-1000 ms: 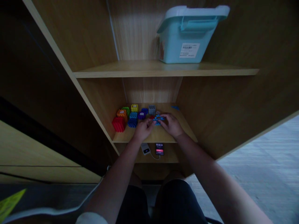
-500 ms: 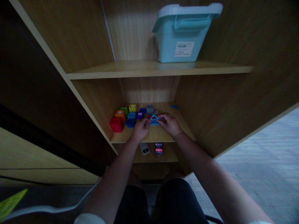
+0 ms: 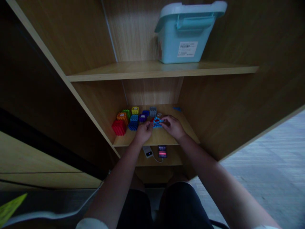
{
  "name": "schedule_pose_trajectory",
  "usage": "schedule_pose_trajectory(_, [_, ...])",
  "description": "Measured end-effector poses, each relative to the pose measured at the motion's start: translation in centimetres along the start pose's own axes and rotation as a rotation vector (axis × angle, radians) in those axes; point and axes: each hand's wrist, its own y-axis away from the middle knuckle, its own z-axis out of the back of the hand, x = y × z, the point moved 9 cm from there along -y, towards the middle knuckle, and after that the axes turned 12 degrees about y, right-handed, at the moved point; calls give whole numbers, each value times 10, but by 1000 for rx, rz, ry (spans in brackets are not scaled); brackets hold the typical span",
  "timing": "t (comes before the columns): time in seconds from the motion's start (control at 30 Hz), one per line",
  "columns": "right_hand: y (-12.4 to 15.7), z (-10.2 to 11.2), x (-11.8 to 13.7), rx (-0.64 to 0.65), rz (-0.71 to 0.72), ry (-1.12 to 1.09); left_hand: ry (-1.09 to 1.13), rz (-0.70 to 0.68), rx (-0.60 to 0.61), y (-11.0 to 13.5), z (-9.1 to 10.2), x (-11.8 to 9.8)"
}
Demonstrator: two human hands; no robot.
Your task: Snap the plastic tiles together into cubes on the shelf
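Note:
Over the middle shelf, a light blue toothed building piece (image 3: 157, 123) with a triangular outline lies between my two hands. My left hand (image 3: 144, 131) has its fingers closed at the piece's left side, beside a small red part (image 3: 152, 120). My right hand (image 3: 173, 126) pinches the piece's right corner between thumb and fingers. Left of my hands stand stacks of toothed pieces: red (image 3: 119, 127), orange (image 3: 122, 117), yellow (image 3: 135, 110), dark blue (image 3: 133, 125) and purple (image 3: 142, 118). A grey stack (image 3: 152, 111) is just behind the blue piece.
On the upper shelf sits a light blue plastic bin (image 3: 184, 38) with a label. Flat blue pieces (image 3: 177, 109) lie at the back right of the middle shelf. Below, a phone (image 3: 162, 152) is cabled to a white power bank (image 3: 148, 152). Wooden cabinet walls (image 3: 226, 105) enclose the sides.
Hardly anything differs. Both hands stay around the blue piece, which appears to have tilted very slightly; the view has shifted a little.

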Motion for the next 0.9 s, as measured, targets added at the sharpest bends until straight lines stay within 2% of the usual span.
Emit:
schedule_pose_trajectory(0.3, [1, -7, -8, 67, -95, 5, -82, -8, 28, -1, -5, 2])
schedule_pose_trajectory(0.5, [2, -8, -29, 58, -225, -47, -144, 64, -125, -1, 11, 7])
schedule_pose_trajectory(0.77, [2, -25, -42, 108, -231, -197, -488, 94, 56, 7, -11, -3])
schedule_pose_trajectory(0.9, [3, -28, -43, 120, -217, -231, -503, 91, 77, 7, -14, -2])
